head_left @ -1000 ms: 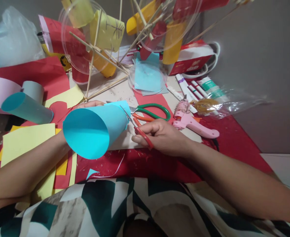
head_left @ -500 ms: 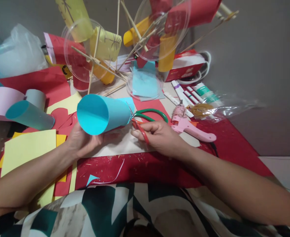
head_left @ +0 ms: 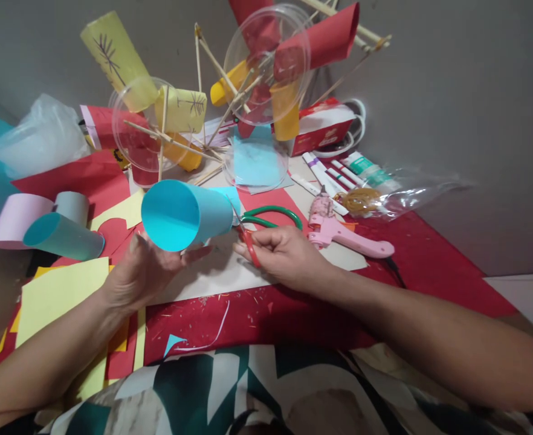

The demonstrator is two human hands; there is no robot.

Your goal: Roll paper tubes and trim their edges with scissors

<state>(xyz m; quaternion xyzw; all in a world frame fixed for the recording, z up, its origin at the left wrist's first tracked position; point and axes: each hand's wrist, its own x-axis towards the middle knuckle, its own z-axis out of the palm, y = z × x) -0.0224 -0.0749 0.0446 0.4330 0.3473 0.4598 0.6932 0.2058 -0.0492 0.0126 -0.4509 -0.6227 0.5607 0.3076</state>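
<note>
A blue paper tube (head_left: 212,211) lies on its side in the air above the table, its wide round opening toward me. My left hand (head_left: 146,269) supports it from beneath, with the fingers under the tube and the thumb at its near left side. Scissors with red handles (head_left: 251,246) are gripped in my right hand (head_left: 287,254), its fingers wrapped round the loops. Their thin blades point up and left at the tube's far end, by a blue paper flap (head_left: 227,194). Whether the blades touch paper, I cannot tell. Green-handled scissors (head_left: 273,211) rest just behind.
A pink glue gun (head_left: 339,232) lies right of my right hand, near markers (head_left: 323,172) and a plastic bag (head_left: 402,190). Stick-and-cup structures (head_left: 171,136) stand at the back. Paper tubes (head_left: 62,235) and yellow sheets (head_left: 62,296) lie left, on red cloth (head_left: 293,320).
The view has shifted a little, so the background sits lower and more to the left. My left thumb has come away from the tube's side slightly. Both hands keep their places at the tube.
</note>
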